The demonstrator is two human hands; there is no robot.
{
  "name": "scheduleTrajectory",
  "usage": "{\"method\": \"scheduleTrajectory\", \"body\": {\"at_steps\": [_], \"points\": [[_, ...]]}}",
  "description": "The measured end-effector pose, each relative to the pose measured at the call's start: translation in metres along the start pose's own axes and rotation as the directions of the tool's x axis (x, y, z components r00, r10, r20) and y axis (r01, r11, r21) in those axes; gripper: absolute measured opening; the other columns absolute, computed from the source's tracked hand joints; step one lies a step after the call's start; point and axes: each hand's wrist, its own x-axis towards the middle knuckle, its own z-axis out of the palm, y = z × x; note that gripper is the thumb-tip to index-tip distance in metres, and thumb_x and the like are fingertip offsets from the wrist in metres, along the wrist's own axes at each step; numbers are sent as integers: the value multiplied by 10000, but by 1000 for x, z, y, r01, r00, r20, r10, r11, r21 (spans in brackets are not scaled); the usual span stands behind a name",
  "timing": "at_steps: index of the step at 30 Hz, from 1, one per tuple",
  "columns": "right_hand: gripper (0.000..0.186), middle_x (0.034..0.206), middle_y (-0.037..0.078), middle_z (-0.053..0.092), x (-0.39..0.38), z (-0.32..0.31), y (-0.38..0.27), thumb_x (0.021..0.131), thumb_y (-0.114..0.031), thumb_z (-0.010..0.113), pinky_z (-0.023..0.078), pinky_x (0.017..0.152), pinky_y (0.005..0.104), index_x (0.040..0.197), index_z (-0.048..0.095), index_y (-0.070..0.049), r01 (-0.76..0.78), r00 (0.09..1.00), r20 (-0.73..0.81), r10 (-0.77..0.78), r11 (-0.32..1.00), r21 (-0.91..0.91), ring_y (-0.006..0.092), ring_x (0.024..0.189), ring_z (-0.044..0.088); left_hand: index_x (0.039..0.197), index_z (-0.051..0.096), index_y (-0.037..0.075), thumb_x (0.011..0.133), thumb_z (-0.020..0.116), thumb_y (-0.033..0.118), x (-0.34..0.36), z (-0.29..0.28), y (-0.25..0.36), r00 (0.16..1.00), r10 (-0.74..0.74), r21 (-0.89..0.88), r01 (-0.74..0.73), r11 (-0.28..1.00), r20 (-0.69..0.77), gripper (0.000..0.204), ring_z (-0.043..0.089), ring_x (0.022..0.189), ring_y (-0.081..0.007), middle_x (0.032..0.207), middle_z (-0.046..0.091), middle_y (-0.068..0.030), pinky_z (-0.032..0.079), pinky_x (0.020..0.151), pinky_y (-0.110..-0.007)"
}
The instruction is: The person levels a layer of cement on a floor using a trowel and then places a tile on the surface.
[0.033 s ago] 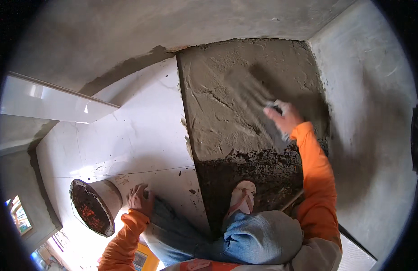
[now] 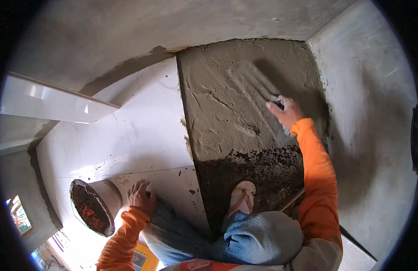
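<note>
My right hand [image 2: 288, 112] is closed round the handle of a long grey plastering trowel [image 2: 249, 81], its blade coated in mortar and blurred by motion. Under the blade spreads a bed of wet grey mortar [image 2: 209, 122], ridged and streaked on its left side. My left hand [image 2: 141, 197] leans on the white floor tiles [image 2: 127, 135] beside my knee, its fingers apart and holding nothing. Just left of that hand, a tilted bucket [image 2: 112, 196] with a mortar-crusted rim shows dark residue and a reddish patch inside.
Bare grey walls border the mortar at the far side [image 2: 209, 20] and the right [image 2: 371, 90]. My sandalled foot [image 2: 242, 197] stands on dark, rough ground next to the tile edge. A white panel [image 2: 55, 99] juts in at the left. Behind me lies something yellow [image 2: 145, 257].
My right hand and the trowel have shifted slightly right and away from me over the mortar. My left hand and the bucket stay in place.
</note>
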Motion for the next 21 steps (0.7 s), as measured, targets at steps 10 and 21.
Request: {"method": "scheduleTrajectory", "body": {"at_steps": [10,21], "points": [[802,1208,274,566,24,-8,30,816,-625,553,417,989,403,1260,516,41,140,990,16,-140,959,-248,396,1131,546,1032,620,83,770,646,112,125,55,150,772,462,-134,-563,815,-436,265,448,1213,-399,1217,556,-174,353,1024,-473],[852,1164,284,586,29,-35,64,808,-623,574,434,968,386,1235,507,111,95,971,-197,-139,972,-217,386,1092,571,1048,698,150,786,659,255,258,73,278,809,509,85,-508,857,-294,285,286,1348,-344,1377,434,-119,277,1077,-476]]}}
